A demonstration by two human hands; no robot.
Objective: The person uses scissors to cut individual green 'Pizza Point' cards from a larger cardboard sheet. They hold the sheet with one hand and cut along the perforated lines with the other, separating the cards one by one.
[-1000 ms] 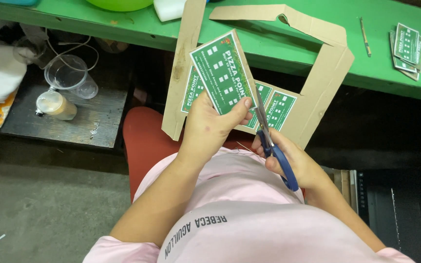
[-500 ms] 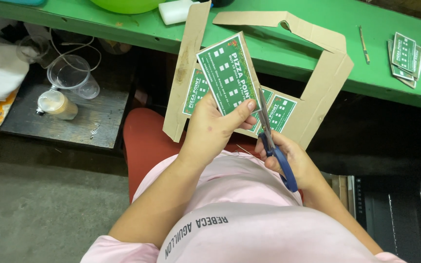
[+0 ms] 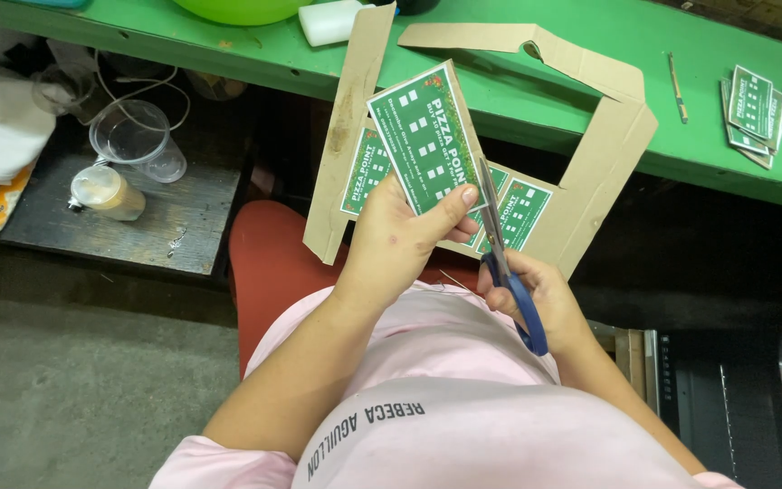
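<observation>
Comparing with a second ago, I see my right hand (image 3: 536,294), closed on blue-handled scissors (image 3: 504,263), has advanced the blades along the green card (image 3: 423,140). Left hand (image 3: 405,235) pinches that card, nearly separated from the cardboard sheet (image 3: 581,136). Beyond, cut cards (image 3: 753,113) lie on the green table (image 3: 717,36).

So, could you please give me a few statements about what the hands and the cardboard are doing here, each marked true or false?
1. The right hand holds blue-handled scissors. True.
2. The left hand grips a green printed card. True.
3. The workbench is red. False: it is green.
4. The stack of cut cards lies on the floor. False: it lies on the workbench, at the right.
5. The clear plastic cup sits on the dark lower shelf. True.
</observation>
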